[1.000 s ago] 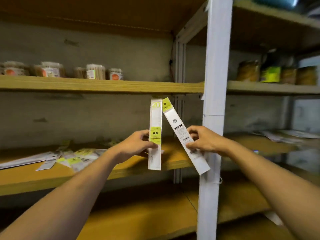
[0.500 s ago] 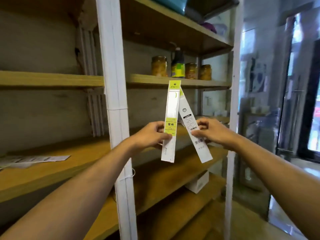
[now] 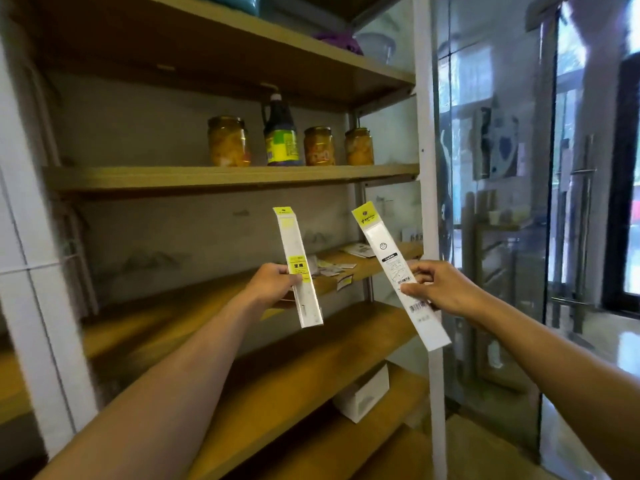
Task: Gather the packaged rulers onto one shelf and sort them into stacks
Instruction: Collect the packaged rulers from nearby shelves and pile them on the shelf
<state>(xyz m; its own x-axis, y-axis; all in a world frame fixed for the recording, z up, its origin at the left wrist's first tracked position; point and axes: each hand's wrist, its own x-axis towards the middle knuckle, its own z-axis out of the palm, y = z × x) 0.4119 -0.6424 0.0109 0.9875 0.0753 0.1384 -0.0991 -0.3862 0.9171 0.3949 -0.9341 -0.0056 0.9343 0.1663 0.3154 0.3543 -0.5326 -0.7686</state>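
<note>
Before a wooden shelf unit (image 3: 228, 176) stocked with jars (image 3: 228, 142), each hand clasped one packaged ruler. The left hand (image 3: 273, 284) held its ruler (image 3: 299, 268) nearly upright; the right hand (image 3: 440, 289) held a tilted second ruler (image 3: 398, 271). More packets (image 3: 332, 268) lay on the shelf behind.

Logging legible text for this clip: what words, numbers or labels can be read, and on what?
"定规": yellow label on the left ruler pack, held in the left hand.
Right ruler pack, in the right hand: yellow header logo, black banner, print and barcode all too blurred to read.
Dark bottle label: blurred.
Jars labels: blurred.
Papers on the shelf: unreadable.
</note>
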